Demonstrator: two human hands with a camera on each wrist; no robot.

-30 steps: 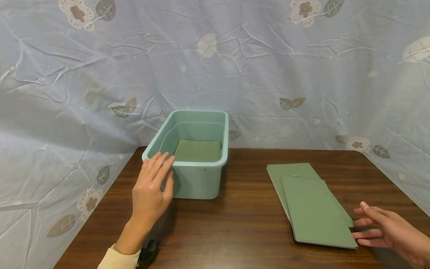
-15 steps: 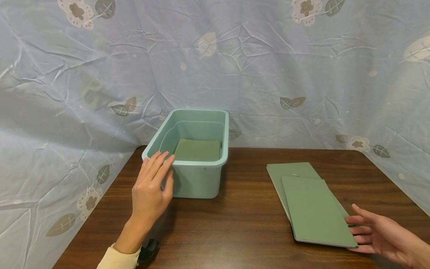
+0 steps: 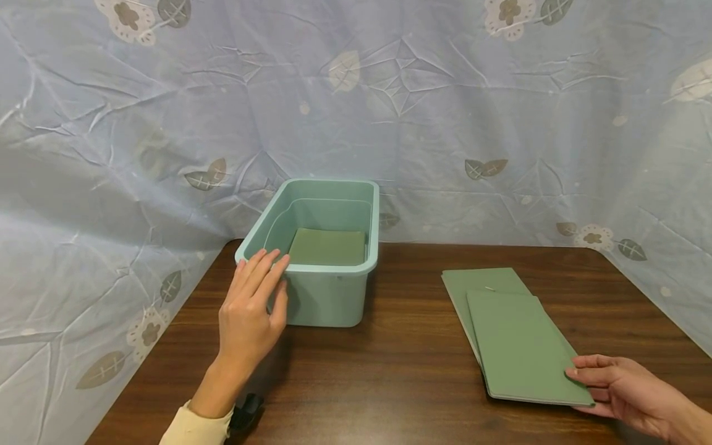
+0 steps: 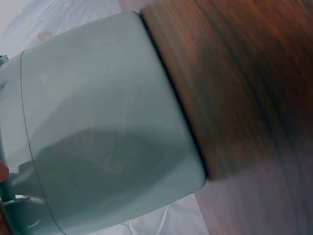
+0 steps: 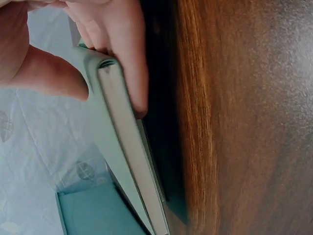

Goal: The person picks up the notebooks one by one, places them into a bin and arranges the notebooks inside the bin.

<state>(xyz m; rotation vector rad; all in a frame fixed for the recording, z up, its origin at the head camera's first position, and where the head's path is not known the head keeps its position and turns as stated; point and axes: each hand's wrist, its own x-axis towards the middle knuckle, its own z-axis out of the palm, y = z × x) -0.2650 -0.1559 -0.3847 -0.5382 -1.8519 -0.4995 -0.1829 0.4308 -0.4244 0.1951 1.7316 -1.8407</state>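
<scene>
My right hand (image 3: pixel 634 390) pinches the near right corner of the upper green notebook (image 3: pixel 528 346). In the right wrist view the thumb lies on the cover and fingers are beneath it, beside the pale page edges of the notebook (image 5: pixel 128 132). Under it, turned a little, lies another green notebook (image 3: pixel 484 279), partly hidden. On the near left rim of the light green plastic bin (image 3: pixel 322 300) rest the straight fingers of my left hand (image 3: pixel 250 318). Inside the bin a green notebook (image 3: pixel 328 247) lies flat.
The brown wooden table (image 3: pixel 400 371) bears everything. A patterned pale cloth (image 3: pixel 400 136) hangs behind it and at both sides. A small black object (image 3: pixel 246 411) shows beside the left wrist.
My right hand has moved left to the notebook's corner. Its thumb has come down on the cover, and it now pinches the notebook. My left hand has stayed at the bin.
</scene>
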